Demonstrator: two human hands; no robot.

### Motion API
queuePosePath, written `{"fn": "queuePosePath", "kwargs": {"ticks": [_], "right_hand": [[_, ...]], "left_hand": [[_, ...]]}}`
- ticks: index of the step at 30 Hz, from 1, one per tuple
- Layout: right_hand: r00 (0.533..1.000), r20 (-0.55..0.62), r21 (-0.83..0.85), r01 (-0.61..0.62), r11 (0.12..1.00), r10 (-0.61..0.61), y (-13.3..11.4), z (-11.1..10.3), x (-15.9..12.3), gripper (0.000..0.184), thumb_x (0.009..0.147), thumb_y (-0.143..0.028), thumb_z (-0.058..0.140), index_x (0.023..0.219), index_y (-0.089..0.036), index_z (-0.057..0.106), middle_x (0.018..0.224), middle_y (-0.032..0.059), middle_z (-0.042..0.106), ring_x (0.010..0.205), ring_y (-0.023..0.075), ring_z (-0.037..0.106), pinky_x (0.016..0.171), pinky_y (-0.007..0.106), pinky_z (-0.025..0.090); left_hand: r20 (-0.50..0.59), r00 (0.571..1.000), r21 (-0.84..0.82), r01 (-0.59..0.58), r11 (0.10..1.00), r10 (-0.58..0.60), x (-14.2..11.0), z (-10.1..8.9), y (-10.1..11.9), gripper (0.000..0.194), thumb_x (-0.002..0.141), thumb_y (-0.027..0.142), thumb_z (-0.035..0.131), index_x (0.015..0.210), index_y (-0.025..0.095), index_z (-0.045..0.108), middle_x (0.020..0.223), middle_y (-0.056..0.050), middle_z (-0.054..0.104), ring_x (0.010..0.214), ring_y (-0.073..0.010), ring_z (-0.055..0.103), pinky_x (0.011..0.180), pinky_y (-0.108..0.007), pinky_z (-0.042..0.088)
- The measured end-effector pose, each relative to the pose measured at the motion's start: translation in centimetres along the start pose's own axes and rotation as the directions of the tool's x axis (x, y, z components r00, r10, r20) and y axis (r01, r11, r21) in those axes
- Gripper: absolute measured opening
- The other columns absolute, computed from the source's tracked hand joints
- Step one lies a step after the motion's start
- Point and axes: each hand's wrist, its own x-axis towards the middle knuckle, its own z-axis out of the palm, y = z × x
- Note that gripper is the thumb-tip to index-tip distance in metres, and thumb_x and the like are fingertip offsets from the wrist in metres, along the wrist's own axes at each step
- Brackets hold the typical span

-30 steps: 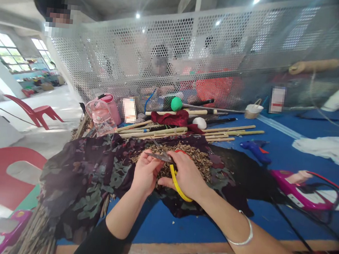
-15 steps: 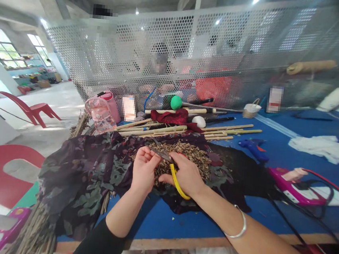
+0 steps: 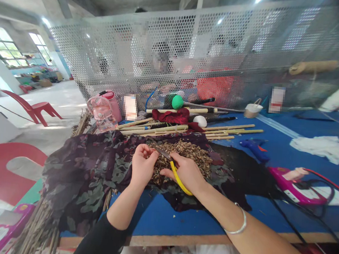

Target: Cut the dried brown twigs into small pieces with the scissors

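Observation:
My right hand (image 3: 186, 172) is closed round yellow-handled scissors (image 3: 174, 167), whose blades point left toward my left hand (image 3: 142, 165). My left hand pinches something thin at the blade tips; I cannot make out what. Both hands work over a heap of dry brown plant bits (image 3: 189, 153) lying on a dark flowered cloth (image 3: 93, 167) spread on the blue table (image 3: 275, 153).
Bamboo sticks (image 3: 187, 129), a red cloth (image 3: 170, 116), a green ball (image 3: 177, 102) and a pink bottle (image 3: 105, 111) lie behind the cloth. A blue glue gun (image 3: 255, 148), a pink tool with cables (image 3: 296, 183) and a white rag (image 3: 323, 148) sit right. People sit behind a perforated screen (image 3: 194, 53). Red chairs (image 3: 0, 170) stand left.
Both hands stayed over the heap with small shifts; my left fingers closed in nearer the scissor blades. The view tilted slightly. A person at the upper left moved behind the screen.

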Motion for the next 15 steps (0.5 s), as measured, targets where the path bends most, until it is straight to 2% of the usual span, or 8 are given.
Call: {"fn": "queuePosePath", "kwargs": {"ticks": [3, 6, 7, 9, 11, 12, 13, 15], "right_hand": [[0.997, 0.074, 0.126, -0.02, 0.992, 0.011, 0.1, -1.0, 0.2, 0.046, 0.073, -0.06, 0.057, 0.098, -0.021, 0.056, 0.06, 0.0001, 0.056, 0.055, 0.0164, 0.053, 0.053, 0.025, 0.038], [0.98, 0.197, 0.369, -0.064, 0.927, -0.011, 0.9, -2.0, 0.4, 0.047, 0.073, -0.064, 0.052, 0.086, -0.019, 0.057, 0.064, -0.0005, 0.053, 0.055, 0.0127, 0.048, 0.052, 0.024, 0.04], [0.957, 0.289, 0.459, -0.152, 0.875, 0.015, 1.3, -2.2, 0.5, 0.05, 0.075, -0.067, 0.046, 0.083, -0.019, 0.056, 0.061, -0.0023, 0.048, 0.049, 0.0101, 0.043, 0.047, 0.022, 0.038], [0.855, 0.511, 0.584, -0.42, 0.694, 0.087, 2.1, -2.5, 0.7, 0.059, 0.077, -0.074, 0.031, 0.088, -0.02, 0.053, 0.055, -0.0067, 0.037, 0.039, 0.0061, 0.029, 0.036, 0.019, 0.032], [0.748, 0.659, 0.62, -0.6, 0.506, 0.08, 2.8, -2.7, 0.9, 0.066, 0.075, -0.078, 0.022, 0.092, -0.021, 0.05, 0.053, -0.0086, 0.033, 0.035, 0.0045, 0.023, 0.032, 0.017, 0.03], [0.723, 0.688, 0.631, -0.637, 0.442, 0.06, 3.0, -2.8, 0.9, 0.068, 0.074, -0.08, 0.021, 0.092, -0.021, 0.049, 0.053, -0.0089, 0.033, 0.034, 0.0042, 0.023, 0.031, 0.016, 0.031], [0.72, 0.693, 0.647, -0.647, 0.403, 0.043, 3.2, -2.8, 1.0, 0.068, 0.073, -0.08, 0.02, 0.093, -0.022, 0.048, 0.053, -0.009, 0.034, 0.034, 0.0041, 0.024, 0.031, 0.016, 0.032], [0.743, 0.668, 0.684, -0.631, 0.367, 0.031, 3.3, -3.0, 1.2, 0.068, 0.072, -0.081, 0.022, 0.093, -0.022, 0.048, 0.052, -0.0093, 0.034, 0.034, 0.0041, 0.024, 0.031, 0.016, 0.033]], "left_hand": [[-0.068, 0.998, 0.146, 0.001, 0.989, 0.009, 1.2, -1.3, -1.0, 0.017, 0.065, 0.015, 0.061, 0.073, 0.02, 0.047, 0.062, 0.006, 0.05, 0.055, -0.0087, 0.046, 0.06, -0.021, 0.036], [-0.111, 0.993, 0.284, 0.008, 0.959, 0.025, 2.1, -2.5, -1.7, 0.01, 0.065, 0.015, 0.06, 0.071, 0.02, 0.054, 0.055, 0.006, 0.047, 0.05, -0.0098, 0.042, 0.058, -0.022, 0.034], [-0.113, 0.993, 0.343, 0.0, 0.939, 0.042, 2.3, -2.8, -1.8, 0.008, 0.065, 0.016, 0.061, 0.071, 0.02, 0.056, 0.054, 0.006, 0.048, 0.05, -0.0106, 0.041, 0.058, -0.023, 0.033], [-0.083, 0.991, 0.466, -0.057, 0.883, 0.108, 2.5, -2.9, -1.8, 0.008, 0.067, 0.019, 0.062, 0.074, 0.02, 0.062, 0.056, 0.003, 0.052, 0.054, -0.013, 0.044, 0.062, -0.025, 0.034], [0.042, 0.982, 0.576, -0.175, 0.798, 0.184, 2.5, -2.6, -1.7, 0.009, 0.068, 0.02, 0.064, 0.077, 0.021, 0.066, 0.065, -0.001, 0.057, 0.064, -0.0163, 0.049, 0.068, -0.028, 0.036], [0.134, 0.969, 0.623, -0.245, 0.743, 0.206, 2.5, -2.3, -1.7, 0.009, 0.069, 0.021, 0.064, 0.077, 0.022, 0.068, 0.069, -0.003, 0.058, 0.069, -0.0181, 0.05, 0.071, -0.029, 0.036], [0.23, 0.95, 0.667, -0.311, 0.677, 0.21, 2.4, -2.0, -1.7, 0.009, 0.07, 0.021, 0.063, 0.076, 0.023, 0.07, 0.073, -0.004, 0.059, 0.074, -0.0196, 0.05, 0.074, -0.031, 0.036], [0.38, 0.91, 0.741, -0.408, 0.533, 0.168, 2.4, -1.4, -1.8, 0.012, 0.072, 0.02, 0.062, 0.078, 0.024, 0.071, 0.077, -0.007, 0.059, 0.079, -0.0222, 0.049, 0.076, -0.033, 0.037]]}}
